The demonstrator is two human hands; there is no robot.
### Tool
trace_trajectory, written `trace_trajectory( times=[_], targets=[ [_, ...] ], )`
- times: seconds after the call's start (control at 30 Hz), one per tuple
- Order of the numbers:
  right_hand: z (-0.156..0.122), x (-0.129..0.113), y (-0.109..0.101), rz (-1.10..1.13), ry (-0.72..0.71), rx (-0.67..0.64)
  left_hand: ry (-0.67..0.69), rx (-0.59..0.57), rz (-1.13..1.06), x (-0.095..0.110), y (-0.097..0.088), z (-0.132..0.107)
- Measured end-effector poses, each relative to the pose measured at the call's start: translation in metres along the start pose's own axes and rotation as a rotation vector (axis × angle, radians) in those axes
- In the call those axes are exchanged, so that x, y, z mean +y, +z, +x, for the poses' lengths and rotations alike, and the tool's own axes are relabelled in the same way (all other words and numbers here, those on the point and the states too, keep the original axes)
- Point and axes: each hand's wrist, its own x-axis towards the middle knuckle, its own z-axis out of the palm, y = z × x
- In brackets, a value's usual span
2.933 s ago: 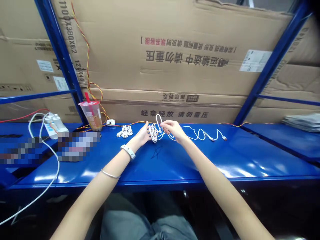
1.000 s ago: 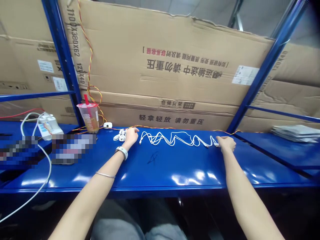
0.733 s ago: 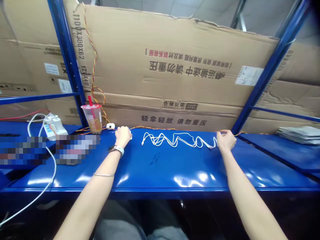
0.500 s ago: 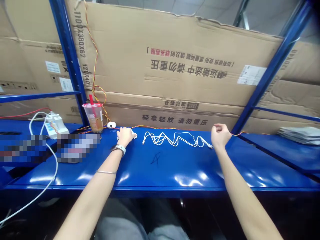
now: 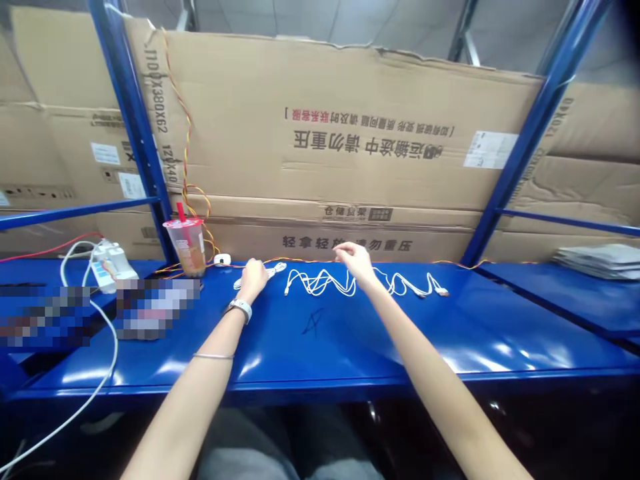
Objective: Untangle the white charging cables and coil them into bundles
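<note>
My left hand point(image 5: 253, 279) is closed on a bundled white cable point(image 5: 278, 268) lying on the blue shelf. Loops of the bundle stick out on both sides of my fingers. My right hand point(image 5: 356, 263) hovers over the middle of a second white cable point(image 5: 313, 283), with its fingers loosely bent and nothing visible in them. That cable is spread in loose zigzag loops, partly hidden behind my right hand. Its white USB plug point(image 5: 442, 291) lies at the right end, and a small connector point(image 5: 287, 291) lies at the left end.
A lidded drink cup with a red straw point(image 5: 187, 247) stands at the back left, beside a small white device point(image 5: 222, 259). A white power strip point(image 5: 114, 267) is further left. Red-yellow wire point(image 5: 186, 133) runs along the cardboard point(image 5: 240, 133). Flat packets point(image 5: 597, 263) lie far right.
My right hand has moved left from the cable's right end to above its middle, uncovering the USB plug. My left hand stays at the bundle. The view has shifted slightly.
</note>
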Motion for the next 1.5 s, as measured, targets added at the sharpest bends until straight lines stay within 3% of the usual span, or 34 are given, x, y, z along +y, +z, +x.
trace_trajectory(
  times=[0.1,0.2,0.3,0.37,0.47,0.63,0.87,1.3,1.5],
  targets=[
    [-0.015,0.004,0.030,0.150,0.125,-0.179,0.064,0.015,-0.035,0.009,-0.003,0.002],
    [-0.029,0.006,0.043,0.241,0.173,-0.255,0.123,-0.015,-0.238,0.023,0.001,-0.002],
    [-0.033,0.007,0.042,0.321,0.179,-0.242,0.166,-0.193,-0.605,0.042,0.010,-0.014],
    [-0.033,0.009,0.038,0.361,0.164,-0.228,0.179,-0.320,-0.739,0.055,0.016,-0.024],
    [-0.031,0.012,0.033,0.420,0.131,-0.241,0.190,-0.443,-0.816,0.070,0.021,-0.036],
    [-0.033,0.011,0.029,0.438,0.082,-0.315,0.173,-0.515,-0.811,0.081,0.016,-0.044],
    [-0.032,0.005,0.023,0.377,0.055,-0.360,0.340,-0.513,-0.756,0.077,0.017,-0.041],
    [-0.039,-0.009,0.023,0.203,0.091,-0.339,0.647,-0.149,-0.283,0.073,0.025,-0.041],
    [-0.037,-0.006,0.022,0.218,0.106,-0.357,0.698,-0.104,-0.210,0.072,0.029,-0.043]
  ],
)
